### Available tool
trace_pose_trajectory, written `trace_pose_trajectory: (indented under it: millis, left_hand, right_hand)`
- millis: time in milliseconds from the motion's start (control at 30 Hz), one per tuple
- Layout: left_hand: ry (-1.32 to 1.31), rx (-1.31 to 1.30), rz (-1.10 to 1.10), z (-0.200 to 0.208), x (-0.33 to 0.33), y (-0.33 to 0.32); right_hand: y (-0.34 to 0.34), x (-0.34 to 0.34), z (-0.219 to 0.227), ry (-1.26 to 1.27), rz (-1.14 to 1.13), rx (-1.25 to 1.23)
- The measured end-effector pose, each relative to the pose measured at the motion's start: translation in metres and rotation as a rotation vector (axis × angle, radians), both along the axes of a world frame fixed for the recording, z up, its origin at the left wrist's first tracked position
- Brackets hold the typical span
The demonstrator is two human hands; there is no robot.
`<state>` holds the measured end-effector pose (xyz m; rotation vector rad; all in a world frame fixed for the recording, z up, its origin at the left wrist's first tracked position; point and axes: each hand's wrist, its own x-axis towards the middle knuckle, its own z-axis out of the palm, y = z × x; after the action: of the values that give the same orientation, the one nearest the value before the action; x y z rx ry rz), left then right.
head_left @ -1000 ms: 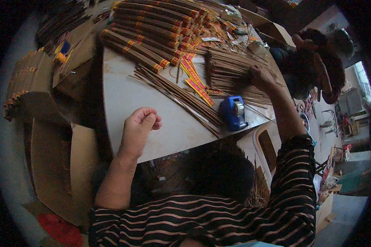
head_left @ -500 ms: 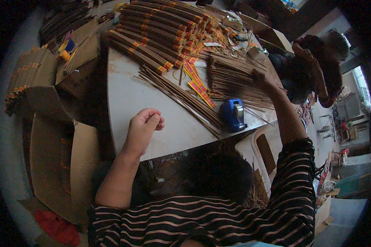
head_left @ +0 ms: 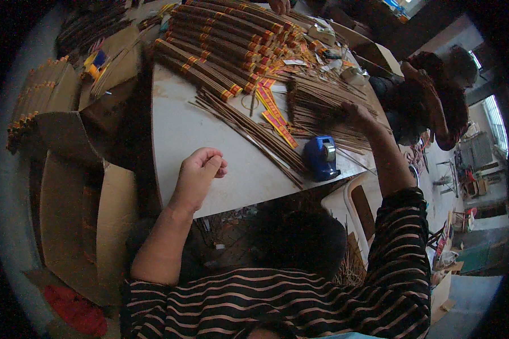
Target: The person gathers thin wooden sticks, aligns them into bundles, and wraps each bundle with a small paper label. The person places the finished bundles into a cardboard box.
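Observation:
My left hand [head_left: 203, 169] is curled closed just above the table's front left part, and whatever may be inside its fingers is hidden. On the right, my right hand [head_left: 358, 118] is down on a loose pile of thin brown incense sticks [head_left: 316, 101], its dim fingertips closed among them. A smaller spread of sticks [head_left: 249, 135] lies slantwise between my hands. Red and yellow paper strips [head_left: 276, 117] rest beside the pile. Close to my right hand stands a blue tape dispenser [head_left: 320, 158].
Banded incense bundles [head_left: 220, 39] are stacked at the table's far side. Open cardboard boxes [head_left: 68, 209] stand left of the white table [head_left: 175, 118]. A white chair [head_left: 345, 198] is by the right edge. Another person [head_left: 430, 101] sits at the right; a further hand [head_left: 280, 5] shows at the far edge.
My right hand has shifted slightly left and nearer over the stick pile. My left hand stays closed in the same place. A hand has come into sight at the far edge.

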<state>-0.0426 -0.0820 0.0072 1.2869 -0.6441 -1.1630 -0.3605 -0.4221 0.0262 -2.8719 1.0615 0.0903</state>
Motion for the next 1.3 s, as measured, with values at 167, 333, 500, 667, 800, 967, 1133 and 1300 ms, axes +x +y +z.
trace_pose_trajectory:
  millis: [167,333,500,667,800,967,1133,1300]
  left_hand:
    - [0.02,-0.011,-0.015,-0.001,-0.001,-0.003]
    - [0.007,0.009,-0.015,0.0,0.0,-0.002]
    - [0.033,-0.032,-0.049,-0.008,-0.001,-0.004]
    - [-0.051,0.008,-0.121,-0.003,-0.001,-0.001]
    - [0.024,-0.206,-0.297,0.014,-0.012,0.002]
    - [0.439,-0.603,-0.157,0.054,-0.03,0.009]
    - [0.689,-0.619,-0.057,0.103,-0.012,0.014]
    - [0.197,-0.697,-0.021,0.174,-0.004,0.026]
  right_hand:
    - [-0.01,-0.016,-0.013,-0.302,-0.001,0.062]
    - [0.001,0.0,0.009,-0.071,-0.009,-0.198]
    - [-0.003,0.001,0.031,-0.184,0.186,-0.499]
    - [0.043,0.048,0.102,-0.151,0.022,-0.125]
    - [0.101,0.069,0.116,-0.236,-0.263,0.577]
    - [0.27,0.14,0.142,-0.154,-0.231,1.219]
    - [0.317,0.164,0.121,-0.349,-0.254,1.301]
    - [0.319,0.19,0.114,-0.773,0.103,1.058]
